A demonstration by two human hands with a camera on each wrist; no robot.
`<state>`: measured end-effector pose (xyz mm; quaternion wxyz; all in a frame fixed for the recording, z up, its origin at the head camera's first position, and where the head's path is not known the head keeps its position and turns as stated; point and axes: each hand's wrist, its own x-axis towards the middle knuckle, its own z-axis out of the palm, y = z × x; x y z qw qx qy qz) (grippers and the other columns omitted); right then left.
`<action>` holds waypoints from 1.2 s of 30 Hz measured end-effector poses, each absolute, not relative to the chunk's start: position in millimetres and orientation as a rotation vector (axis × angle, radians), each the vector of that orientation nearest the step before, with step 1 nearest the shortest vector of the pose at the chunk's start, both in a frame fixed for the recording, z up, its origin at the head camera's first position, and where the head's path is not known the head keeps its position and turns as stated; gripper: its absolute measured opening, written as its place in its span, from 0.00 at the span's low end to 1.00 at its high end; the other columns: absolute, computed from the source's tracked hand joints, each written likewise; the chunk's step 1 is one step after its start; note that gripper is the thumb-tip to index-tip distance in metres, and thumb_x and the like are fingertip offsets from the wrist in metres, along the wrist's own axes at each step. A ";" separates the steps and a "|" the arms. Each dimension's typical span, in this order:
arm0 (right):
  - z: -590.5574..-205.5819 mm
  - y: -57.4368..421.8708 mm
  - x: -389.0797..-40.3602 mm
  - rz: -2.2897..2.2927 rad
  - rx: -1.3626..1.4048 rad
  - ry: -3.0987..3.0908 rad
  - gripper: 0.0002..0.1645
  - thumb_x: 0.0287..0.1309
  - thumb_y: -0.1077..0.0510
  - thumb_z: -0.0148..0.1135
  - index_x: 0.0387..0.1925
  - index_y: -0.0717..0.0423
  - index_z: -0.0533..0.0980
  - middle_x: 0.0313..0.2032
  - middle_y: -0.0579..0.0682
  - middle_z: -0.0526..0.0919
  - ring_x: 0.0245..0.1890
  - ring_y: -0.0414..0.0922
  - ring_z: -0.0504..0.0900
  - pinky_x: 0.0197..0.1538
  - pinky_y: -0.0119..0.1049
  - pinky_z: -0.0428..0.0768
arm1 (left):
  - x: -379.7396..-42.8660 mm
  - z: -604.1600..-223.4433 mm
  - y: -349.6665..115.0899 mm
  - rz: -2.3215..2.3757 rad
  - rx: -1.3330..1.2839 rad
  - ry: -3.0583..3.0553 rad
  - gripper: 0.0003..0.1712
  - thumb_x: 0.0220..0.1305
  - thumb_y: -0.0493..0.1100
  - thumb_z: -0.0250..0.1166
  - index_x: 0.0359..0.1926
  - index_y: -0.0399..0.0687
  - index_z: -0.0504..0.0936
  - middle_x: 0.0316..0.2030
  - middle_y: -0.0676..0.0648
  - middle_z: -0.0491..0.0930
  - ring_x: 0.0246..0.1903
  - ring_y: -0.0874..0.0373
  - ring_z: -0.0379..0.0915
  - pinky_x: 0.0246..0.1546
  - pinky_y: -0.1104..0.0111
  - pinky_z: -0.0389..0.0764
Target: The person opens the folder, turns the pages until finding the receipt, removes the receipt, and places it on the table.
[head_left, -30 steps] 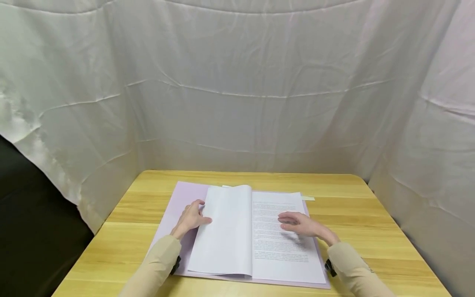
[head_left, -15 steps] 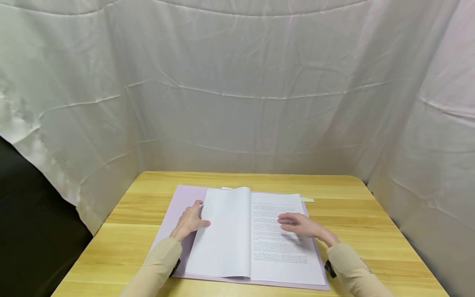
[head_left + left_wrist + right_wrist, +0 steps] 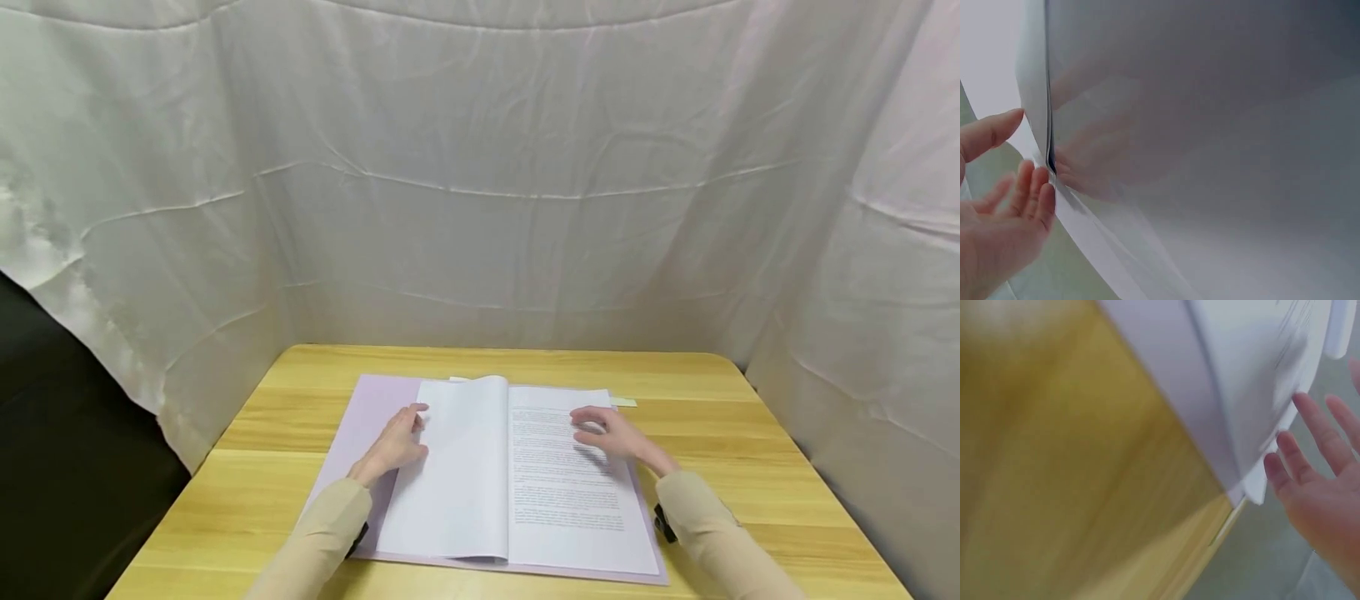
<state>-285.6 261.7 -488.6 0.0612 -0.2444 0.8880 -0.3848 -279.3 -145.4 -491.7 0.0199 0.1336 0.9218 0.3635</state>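
A lilac folder (image 3: 380,393) lies spread on the table with white sheets inside. On its left half the turned-over sheets (image 3: 457,475) show a blank side, curving up at the fold. My left hand (image 3: 390,450) is at their outer edge; in the left wrist view the thumb (image 3: 997,132) and fingers (image 3: 1029,194) stand apart, fingertips right by the edge. My right hand (image 3: 618,435) hovers over the printed page (image 3: 562,508) on the right, fingers loosely bent and holding nothing. The right wrist view has its fingers (image 3: 1322,428) spread.
A small pale tab (image 3: 624,402) sticks out past the right page's upper corner. The wooden table (image 3: 757,467) extends around the folder. Grey-white curtains (image 3: 487,242) enclose the back and sides, and something black (image 3: 67,467) fills the lower left.
My right hand has risen slightly and moved away from me and a little right, its fingers more bent. My left hand has shifted slightly right over the sheets' edge. The folder has stayed in place.
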 end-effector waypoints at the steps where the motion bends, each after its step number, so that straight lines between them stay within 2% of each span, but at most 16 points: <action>1: -490.0 263.4 -288.3 -1.166 -0.714 2.706 0.28 0.68 0.57 0.62 0.61 0.72 0.72 0.58 0.69 0.79 0.63 0.67 0.75 0.68 0.65 0.70 | -279.2 -492.6 -144.8 1.134 0.469 2.844 0.40 0.48 0.23 0.65 0.66 0.30 0.68 0.50 0.35 0.77 0.55 0.37 0.73 0.61 0.44 0.75; 7: -496.2 270.1 -301.7 -1.133 -0.581 2.839 0.27 0.65 0.59 0.64 0.61 0.71 0.73 0.61 0.71 0.77 0.66 0.70 0.69 0.71 0.68 0.64 | -278.7 -497.7 -144.1 1.011 0.812 2.823 0.32 0.50 0.20 0.57 0.61 0.28 0.72 0.60 0.29 0.76 0.64 0.31 0.69 0.68 0.40 0.68; 10: -499.1 273.6 -308.7 -1.069 -0.549 2.925 0.29 0.61 0.60 0.66 0.60 0.71 0.73 0.60 0.73 0.76 0.64 0.72 0.70 0.68 0.69 0.66 | -277.6 -499.1 -144.9 0.960 0.890 2.785 0.31 0.52 0.22 0.56 0.61 0.27 0.72 0.63 0.27 0.73 0.66 0.29 0.65 0.70 0.38 0.64; 14: -501.8 279.7 -318.1 -1.004 -0.527 3.000 0.30 0.60 0.60 0.66 0.59 0.73 0.73 0.63 0.78 0.71 0.63 0.74 0.69 0.66 0.70 0.67 | -275.9 -499.1 -145.0 0.960 0.843 2.717 0.28 0.61 0.31 0.58 0.64 0.28 0.70 0.68 0.28 0.67 0.70 0.28 0.59 0.72 0.36 0.58; 17: -502.9 283.0 -323.2 -0.984 -0.509 3.018 0.29 0.61 0.61 0.65 0.60 0.74 0.72 0.66 0.79 0.67 0.66 0.76 0.65 0.69 0.71 0.64 | -275.5 -498.3 -143.7 0.960 0.792 2.695 0.30 0.66 0.39 0.63 0.66 0.29 0.69 0.70 0.29 0.65 0.71 0.29 0.57 0.73 0.37 0.57; 20: -503.3 283.2 -325.4 -0.988 -0.500 3.025 0.29 0.62 0.62 0.64 0.60 0.75 0.72 0.64 0.78 0.70 0.66 0.75 0.66 0.70 0.70 0.64 | -274.7 -496.9 -142.0 0.943 0.768 2.687 0.35 0.66 0.45 0.67 0.67 0.29 0.68 0.70 0.29 0.63 0.71 0.30 0.57 0.73 0.37 0.58; 23: -502.9 280.7 -325.7 -1.027 -0.467 3.032 0.29 0.62 0.63 0.63 0.60 0.75 0.72 0.61 0.75 0.74 0.64 0.72 0.69 0.69 0.68 0.66 | -274.2 -496.1 -140.6 0.918 0.756 2.686 0.38 0.65 0.47 0.69 0.68 0.30 0.67 0.71 0.30 0.63 0.71 0.30 0.57 0.74 0.38 0.58; 27: -502.0 277.9 -326.9 -1.069 -0.407 3.078 0.28 0.59 0.64 0.64 0.60 0.74 0.73 0.59 0.75 0.75 0.59 0.71 0.73 0.65 0.67 0.70 | -275.4 -495.7 -139.7 0.903 0.731 2.684 0.38 0.65 0.48 0.69 0.69 0.31 0.67 0.72 0.31 0.62 0.72 0.32 0.56 0.74 0.39 0.58; 31: -499.8 276.4 -329.4 -1.106 -0.276 3.121 0.29 0.58 0.66 0.64 0.61 0.70 0.73 0.55 0.72 0.77 0.53 0.65 0.77 0.57 0.59 0.76 | -276.8 -496.1 -140.4 0.887 0.713 2.685 0.38 0.65 0.48 0.68 0.69 0.33 0.67 0.73 0.32 0.61 0.73 0.33 0.56 0.74 0.39 0.59; 34: -497.1 276.0 -331.1 -1.146 -0.200 3.152 0.27 0.58 0.68 0.63 0.61 0.68 0.74 0.44 0.67 0.80 0.42 0.58 0.78 0.45 0.46 0.78 | -277.8 -496.9 -141.2 0.871 0.713 2.684 0.39 0.65 0.49 0.69 0.69 0.33 0.67 0.73 0.33 0.61 0.73 0.33 0.56 0.74 0.39 0.59; 36: -496.0 275.7 -332.1 -1.172 -0.170 3.172 0.25 0.58 0.69 0.62 0.58 0.67 0.76 0.35 0.62 0.80 0.34 0.52 0.75 0.37 0.38 0.73 | -278.4 -496.9 -141.6 0.870 0.716 2.683 0.40 0.65 0.49 0.69 0.69 0.33 0.66 0.73 0.32 0.61 0.73 0.32 0.56 0.73 0.39 0.60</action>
